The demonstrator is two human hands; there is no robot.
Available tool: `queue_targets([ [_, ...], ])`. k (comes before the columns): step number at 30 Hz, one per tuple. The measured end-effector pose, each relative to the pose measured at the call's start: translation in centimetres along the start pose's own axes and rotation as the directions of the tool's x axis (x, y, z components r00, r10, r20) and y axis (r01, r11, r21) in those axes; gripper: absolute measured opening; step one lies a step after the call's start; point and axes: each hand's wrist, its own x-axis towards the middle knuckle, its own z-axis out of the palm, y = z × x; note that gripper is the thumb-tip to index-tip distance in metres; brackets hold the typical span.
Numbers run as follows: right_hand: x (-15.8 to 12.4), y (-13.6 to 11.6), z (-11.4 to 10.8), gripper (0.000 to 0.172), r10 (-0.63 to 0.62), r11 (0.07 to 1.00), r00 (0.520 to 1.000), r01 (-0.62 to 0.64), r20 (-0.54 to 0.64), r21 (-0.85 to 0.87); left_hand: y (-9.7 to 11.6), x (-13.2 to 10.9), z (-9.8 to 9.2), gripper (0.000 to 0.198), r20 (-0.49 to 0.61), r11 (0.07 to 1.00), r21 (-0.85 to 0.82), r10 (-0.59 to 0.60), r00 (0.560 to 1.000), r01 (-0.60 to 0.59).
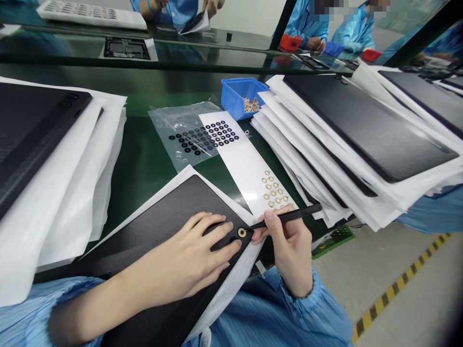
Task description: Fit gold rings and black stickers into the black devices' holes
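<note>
A black tablet back cover (pixel 166 212) lies on white sheeting in front of me. My left hand (pixel 198 250) rests flat on it, fingers spread beside the camera corner. My right hand (pixel 289 241) pinches black tweezers (pixel 292 214), whose tip points at a gold ring (pixel 242 233) sitting at that corner. Whether the tip touches the ring, I cannot tell. Just beyond, a white strip (pixel 235 166) carries several gold rings (pixel 275 190) at its near end. Black adhesive rings (pixel 220 135) cover its far end, partly under a clear plastic bag (pixel 181 127).
A blue bin (pixel 235 96) holds small gold parts (pixel 251 104). Stacked covers with white sheets stand at left (pixel 83 164) and right (pixel 289 140). Across the bench are a black frame (pixel 126 48), a white tray (pixel 94 14) and co-workers in blue (pixel 177 14).
</note>
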Motion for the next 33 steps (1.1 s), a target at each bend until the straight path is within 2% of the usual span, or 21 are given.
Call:
queue_targets([
  [5, -0.3, -0.1, 0.1, 0.020, -0.051, 0.998, 0.999, 0.051, -0.008, -0.042, 0.0, -0.1, 0.1, 0.034, 0.010, 1.000, 0.005, -0.013, 1.000, 0.012],
  [7, -0.6, 0.1, 0.2, 0.016, -0.160, 0.982, 0.987, 0.157, -0.023, -0.109, 0.1, 0.0, 0.1, 0.036, 0.008, 1.000, 0.023, -0.019, 1.000, 0.018],
  [9, -0.9, 0.2, 0.2, 0.012, -0.294, 0.939, 0.955, 0.283, -0.030, -0.195, 0.1, 0.1, 0.1, 0.039, 0.013, 0.999, 0.042, -0.029, 0.999, 0.028],
  [11, -1.1, 0.4, 0.2, 0.011, -0.374, 0.902, 0.927, 0.355, -0.032, -0.247, 0.2, 0.2, 0.0, 0.040, 0.020, 0.998, 0.052, -0.042, 0.999, 0.041],
  [16, -1.1, 0.4, 0.1, 0.013, -0.333, 0.938, 0.939, 0.323, -0.080, -0.124, 0.3, 0.6, 0.0, 0.038, 0.034, 0.997, 0.049, -0.065, 0.997, 0.063],
  [22, -1.2, 0.5, -0.2, 0.012, -0.313, 0.949, 0.949, 0.311, -0.047, -0.048, 0.8, 0.8, 0.0, 0.035, 0.037, 0.982, 0.160, -0.107, 0.994, 0.100],
  [26, -1.2, 0.8, -0.3, 0.012, -0.340, 0.937, 0.940, 0.341, 0.020, -0.070, 0.8, 0.8, -0.1, 0.035, 0.048, 0.984, 0.153, -0.097, 0.994, 0.089],
  [33, -1.0, 1.1, -0.2, 0.013, -0.374, 0.921, 0.927, 0.374, 0.022, -0.108, 0.5, 0.8, 0.1, 0.032, 0.022, 0.986, 0.132, -0.105, 0.994, 0.102],
])
